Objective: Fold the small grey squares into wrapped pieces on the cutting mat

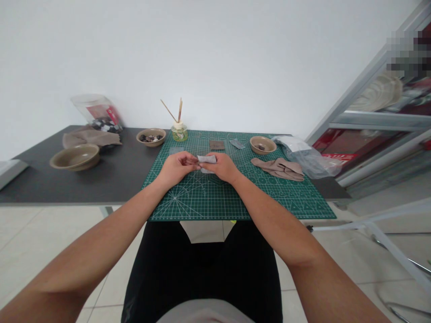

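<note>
Right hand (223, 168) grips a thin grey sheet (208, 159) over the gridded green mat (215, 206); left hand (179, 168), fingers curled, is at its edge, pinching or not I cannot tell. Crumpled brown cloth (282, 169) lies near a smooth, round tan bowl (264, 152). Dark table (121, 179), white wall (215, 54). Fingers hide part of the sheet; bowl contents (261, 147) too small to identify.

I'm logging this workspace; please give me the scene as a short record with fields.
Right hand: holds a grey piece
Left hand: fingertips at the piece's left edge; grip unclear
Beneath hands: green mat
Mat, far left: bottle with sticks
Mat, right: bowl with dark bits; brown cloth nearer the person
</note>
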Demonstrator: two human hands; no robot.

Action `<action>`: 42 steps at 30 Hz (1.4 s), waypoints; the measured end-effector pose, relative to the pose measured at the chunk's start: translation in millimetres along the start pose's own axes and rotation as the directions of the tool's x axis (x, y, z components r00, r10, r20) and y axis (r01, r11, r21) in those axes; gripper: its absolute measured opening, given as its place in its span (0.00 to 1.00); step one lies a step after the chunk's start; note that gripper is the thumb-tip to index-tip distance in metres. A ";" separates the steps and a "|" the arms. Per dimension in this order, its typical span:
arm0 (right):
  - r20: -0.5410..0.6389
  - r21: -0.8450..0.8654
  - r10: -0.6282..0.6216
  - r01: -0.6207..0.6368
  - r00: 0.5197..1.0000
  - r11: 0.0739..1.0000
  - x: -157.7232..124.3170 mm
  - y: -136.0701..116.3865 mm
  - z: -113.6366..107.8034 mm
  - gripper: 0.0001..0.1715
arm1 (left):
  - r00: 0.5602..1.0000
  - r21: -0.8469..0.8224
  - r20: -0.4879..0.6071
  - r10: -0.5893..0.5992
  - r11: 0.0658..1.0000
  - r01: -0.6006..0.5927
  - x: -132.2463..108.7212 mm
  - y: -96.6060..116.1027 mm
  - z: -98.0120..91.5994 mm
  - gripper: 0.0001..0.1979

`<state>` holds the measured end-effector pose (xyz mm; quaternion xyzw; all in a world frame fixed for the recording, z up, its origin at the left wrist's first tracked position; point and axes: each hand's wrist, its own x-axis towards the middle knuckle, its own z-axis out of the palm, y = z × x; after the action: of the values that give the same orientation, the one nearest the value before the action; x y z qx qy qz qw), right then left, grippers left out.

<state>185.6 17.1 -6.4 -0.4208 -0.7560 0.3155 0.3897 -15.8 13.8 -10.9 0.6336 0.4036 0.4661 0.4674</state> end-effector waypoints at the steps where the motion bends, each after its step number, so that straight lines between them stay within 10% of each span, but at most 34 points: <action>1: -0.002 0.009 0.009 -0.009 1.000 1.000 0.1 0.2 0.0 0.16 | 1.000 0.001 0.006 0.002 1.000 -0.002 -0.3 0.6 0.0 0.16; 22: -0.153 -0.060 -0.001 -0.009 0.988 0.998 -0.7 -5.3 -0.1 0.12 | 0.995 0.018 -0.026 0.098 0.995 -0.097 -1.3 5.8 2.3 0.16; 29: 0.007 0.143 0.027 -0.028 1.000 0.989 5.0 12.8 7.5 0.29 | 0.958 0.172 -0.165 0.236 0.963 -0.208 0.0 0.6 -1.9 0.16; 36: 0.017 -0.083 -0.081 0.082 0.997 0.993 2.2 11.8 10.7 0.39 | 0.944 0.233 -0.183 0.274 0.945 -0.229 -0.8 3.0 -0.8 0.18; 42: -0.040 -0.033 -0.172 0.171 0.984 0.985 2.2 2.1 5.9 0.24 | 0.958 0.166 -0.109 0.266 0.955 -0.246 -4.7 7.2 3.1 0.23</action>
<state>180.7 19.0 -10.3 -0.3665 -0.7856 0.2604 0.4252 -13.4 7.0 -5.3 0.6824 0.3818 0.5310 0.3264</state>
